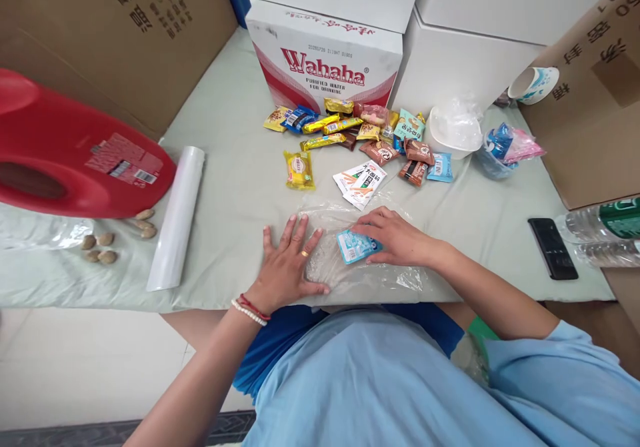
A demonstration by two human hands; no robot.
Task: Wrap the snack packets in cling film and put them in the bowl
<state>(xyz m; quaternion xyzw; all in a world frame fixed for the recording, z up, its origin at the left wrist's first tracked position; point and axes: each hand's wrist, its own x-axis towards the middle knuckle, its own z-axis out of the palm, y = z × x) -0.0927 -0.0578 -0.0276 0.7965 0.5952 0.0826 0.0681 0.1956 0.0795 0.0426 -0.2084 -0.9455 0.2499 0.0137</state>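
Observation:
A sheet of transparent plastic film (325, 260) lies wrinkled on the cloth-covered table in front of me. My left hand (287, 264) rests flat on the film's left edge, fingers spread, with a ring on one finger. Between the thumb and fingers of my right hand (397, 235) is a small light-blue snack packet (353, 247), low over the film or lying on it. The right fingers partly cover this packet. Just beyond the film are white snack sachets (367, 184), overlapping one another, and a yellow wrapped snack (300, 170).
Several wrapped snacks (370, 131) are heaped before the Wahaha carton (325, 60). Leftward lie a plastic film roll (177, 220), a red jug (75, 147) and walnuts (106, 256). At right are a white bowl (453, 142), a phone (553, 248) and plastic bottles (595, 224).

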